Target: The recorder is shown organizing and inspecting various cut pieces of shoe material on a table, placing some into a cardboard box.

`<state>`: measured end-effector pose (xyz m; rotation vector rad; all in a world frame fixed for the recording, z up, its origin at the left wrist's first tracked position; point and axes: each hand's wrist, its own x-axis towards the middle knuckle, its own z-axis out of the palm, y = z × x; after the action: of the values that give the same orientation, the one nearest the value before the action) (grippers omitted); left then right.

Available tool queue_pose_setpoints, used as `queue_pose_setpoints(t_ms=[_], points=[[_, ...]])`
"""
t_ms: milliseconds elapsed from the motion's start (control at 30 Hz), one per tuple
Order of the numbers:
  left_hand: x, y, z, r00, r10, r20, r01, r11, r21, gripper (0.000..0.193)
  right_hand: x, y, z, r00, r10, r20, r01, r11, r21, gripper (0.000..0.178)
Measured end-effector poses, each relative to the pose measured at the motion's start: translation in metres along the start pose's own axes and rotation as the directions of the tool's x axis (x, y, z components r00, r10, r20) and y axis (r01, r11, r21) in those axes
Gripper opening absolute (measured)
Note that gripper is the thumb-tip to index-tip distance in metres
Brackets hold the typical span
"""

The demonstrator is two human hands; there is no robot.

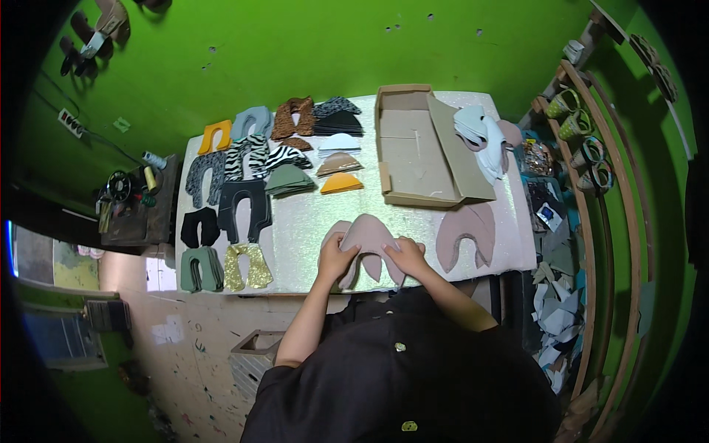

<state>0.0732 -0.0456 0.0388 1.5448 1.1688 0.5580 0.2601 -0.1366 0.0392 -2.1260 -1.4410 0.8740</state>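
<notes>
Near the front edge of the table, my left hand (337, 255) and my right hand (406, 255) grip a dusty-pink U-shaped shoe-upper piece (365, 230) from its two sides. Both thumbs lie on top while the other fingers are mostly hidden beneath. The curved end points away from me and the legs hang toward me. More pink shows under and between the legs; I cannot tell how many layers there are. To the right, apart from my hand, lie similar pink U-shaped pieces (467, 225).
Stacked cut pieces fill the table's left side, including black (244, 205), green (201, 269), glittery gold (248, 267) and zebra-striped (247, 156) ones. An open cardboard box (406, 198) stands behind, with white pieces (487, 151) by its flap. Wooden shelving (583, 184) holds shoes at right.
</notes>
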Motion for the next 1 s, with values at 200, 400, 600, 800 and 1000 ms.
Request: queue_pose_setpoints(t_ms=[200,400,600,800,1000], points=[[-0.011,-0.013,-0.032,0.975,-0.008,-0.22,0.032,0.994,0.104,0.052,0.014,-0.034,0.03,1.0,0.008,0.025,-0.006,0.995,-0.1,0.042],[-0.022,0.003,-0.033,0.986,-0.026,-0.165,0.112,0.837,0.535,0.082,0.008,-0.051,0.041,0.992,-0.087,-0.092,0.062,0.967,-0.249,0.056],[-0.035,-0.024,-0.011,0.954,0.151,-0.26,0.052,0.768,0.638,0.067,0.007,-0.044,0.055,0.986,-0.13,-0.103,0.094,0.95,-0.299,0.069],[-0.039,-0.029,-0.014,0.94,0.249,-0.233,-0.002,0.688,0.726,0.062,-0.001,-0.038,0.059,0.954,-0.258,-0.152,0.193,0.918,-0.345,0.057],[-0.037,-0.036,-0.017,0.946,0.261,-0.191,-0.053,0.707,0.705,0.056,-0.001,-0.025,0.069,0.864,-0.481,-0.146,0.348,0.781,-0.519,0.039]])
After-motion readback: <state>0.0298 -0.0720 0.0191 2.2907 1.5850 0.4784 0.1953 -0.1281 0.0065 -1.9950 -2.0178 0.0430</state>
